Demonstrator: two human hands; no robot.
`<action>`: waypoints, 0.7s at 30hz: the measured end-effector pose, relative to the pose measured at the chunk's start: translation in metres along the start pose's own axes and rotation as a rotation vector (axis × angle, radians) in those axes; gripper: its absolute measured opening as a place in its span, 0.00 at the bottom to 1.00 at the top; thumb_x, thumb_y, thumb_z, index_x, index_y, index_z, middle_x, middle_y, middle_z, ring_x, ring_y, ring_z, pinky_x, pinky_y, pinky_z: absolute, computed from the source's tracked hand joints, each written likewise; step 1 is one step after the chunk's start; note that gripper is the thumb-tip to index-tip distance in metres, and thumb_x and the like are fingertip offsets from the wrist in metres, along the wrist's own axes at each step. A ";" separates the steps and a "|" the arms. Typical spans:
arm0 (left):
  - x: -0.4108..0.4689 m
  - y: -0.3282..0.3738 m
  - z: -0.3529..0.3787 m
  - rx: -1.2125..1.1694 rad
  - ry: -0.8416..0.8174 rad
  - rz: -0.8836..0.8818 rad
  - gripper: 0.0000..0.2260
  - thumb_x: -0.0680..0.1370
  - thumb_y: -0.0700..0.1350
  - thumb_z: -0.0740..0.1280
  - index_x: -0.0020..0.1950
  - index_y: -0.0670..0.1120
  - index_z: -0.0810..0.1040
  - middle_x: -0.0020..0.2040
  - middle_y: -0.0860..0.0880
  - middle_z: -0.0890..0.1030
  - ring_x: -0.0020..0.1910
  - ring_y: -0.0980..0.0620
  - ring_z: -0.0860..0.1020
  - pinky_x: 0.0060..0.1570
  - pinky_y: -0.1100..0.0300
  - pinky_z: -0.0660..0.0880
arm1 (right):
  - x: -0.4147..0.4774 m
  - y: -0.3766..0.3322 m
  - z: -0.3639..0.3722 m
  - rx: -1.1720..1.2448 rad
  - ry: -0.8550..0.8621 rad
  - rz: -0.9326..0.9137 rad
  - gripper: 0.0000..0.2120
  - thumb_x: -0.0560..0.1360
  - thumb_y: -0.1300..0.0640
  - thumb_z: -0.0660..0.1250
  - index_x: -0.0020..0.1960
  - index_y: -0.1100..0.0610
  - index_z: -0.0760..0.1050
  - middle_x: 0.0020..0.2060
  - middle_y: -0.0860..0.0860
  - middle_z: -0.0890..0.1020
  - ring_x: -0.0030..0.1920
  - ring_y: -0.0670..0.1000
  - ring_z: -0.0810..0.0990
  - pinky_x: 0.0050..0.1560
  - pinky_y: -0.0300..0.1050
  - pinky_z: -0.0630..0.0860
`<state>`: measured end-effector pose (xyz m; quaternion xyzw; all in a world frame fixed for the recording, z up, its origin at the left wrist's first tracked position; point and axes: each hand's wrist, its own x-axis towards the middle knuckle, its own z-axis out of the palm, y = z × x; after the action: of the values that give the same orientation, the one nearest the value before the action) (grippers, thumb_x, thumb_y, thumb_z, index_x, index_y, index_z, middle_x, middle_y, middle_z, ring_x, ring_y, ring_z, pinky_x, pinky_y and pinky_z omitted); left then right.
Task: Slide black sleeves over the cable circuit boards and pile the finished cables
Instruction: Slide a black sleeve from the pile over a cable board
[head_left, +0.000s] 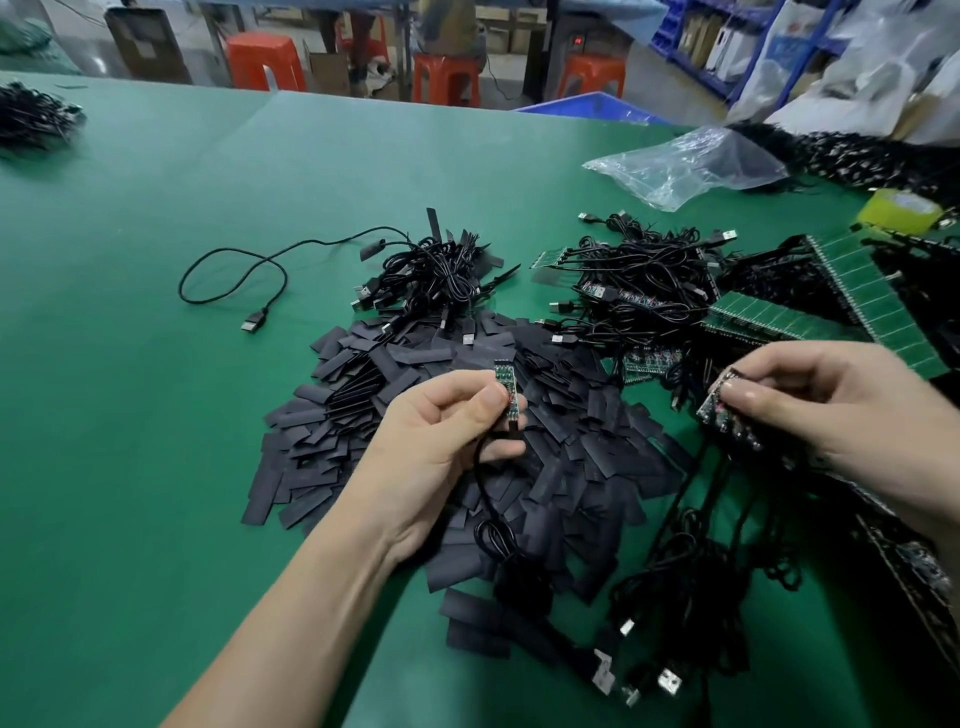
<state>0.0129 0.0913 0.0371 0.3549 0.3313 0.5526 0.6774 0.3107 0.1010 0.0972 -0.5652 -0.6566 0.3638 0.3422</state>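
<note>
Cable hanging slack below left hand. Pinched there between thumb and forefinger: one bare circuit board, long axis near upright, free end pointing up and away, presumably kept clear so a sleeve can slip on from that end. Gripped in right hand: strip of further boards, tilted, held aside as stock. Beneath and beyond, loose black sleeves heaped within reach. Farther back, apparently finished cables, piled.

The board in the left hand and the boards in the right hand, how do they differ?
The single board pinched by the left hand stands upright with one cable; the joined strip of boards pinched by the right hand tilts and trails several cables. Both are green, bare of sleeves.
</note>
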 end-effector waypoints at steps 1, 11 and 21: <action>0.000 -0.002 0.000 0.009 0.010 0.008 0.06 0.68 0.47 0.75 0.42 0.46 0.87 0.40 0.47 0.85 0.39 0.55 0.83 0.39 0.62 0.82 | 0.002 0.005 0.001 -0.092 0.027 0.040 0.12 0.68 0.41 0.77 0.46 0.47 0.85 0.36 0.47 0.85 0.36 0.43 0.79 0.39 0.31 0.74; 0.002 -0.006 -0.004 0.295 0.094 0.192 0.06 0.69 0.51 0.78 0.43 0.52 0.88 0.38 0.54 0.85 0.36 0.61 0.80 0.40 0.69 0.76 | -0.003 -0.017 0.072 -0.394 0.107 -0.031 0.19 0.81 0.37 0.56 0.62 0.42 0.80 0.57 0.34 0.81 0.56 0.35 0.78 0.60 0.45 0.74; 0.003 0.003 -0.014 0.401 0.161 0.266 0.05 0.71 0.49 0.75 0.44 0.50 0.88 0.38 0.50 0.85 0.37 0.56 0.81 0.39 0.60 0.78 | 0.003 -0.027 0.168 0.384 -0.099 -0.059 0.08 0.80 0.55 0.67 0.46 0.59 0.80 0.40 0.55 0.87 0.43 0.50 0.86 0.48 0.40 0.80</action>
<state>0.0005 0.0966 0.0322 0.4774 0.4374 0.5866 0.4864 0.1526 0.0862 0.0361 -0.4516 -0.6074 0.4994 0.4215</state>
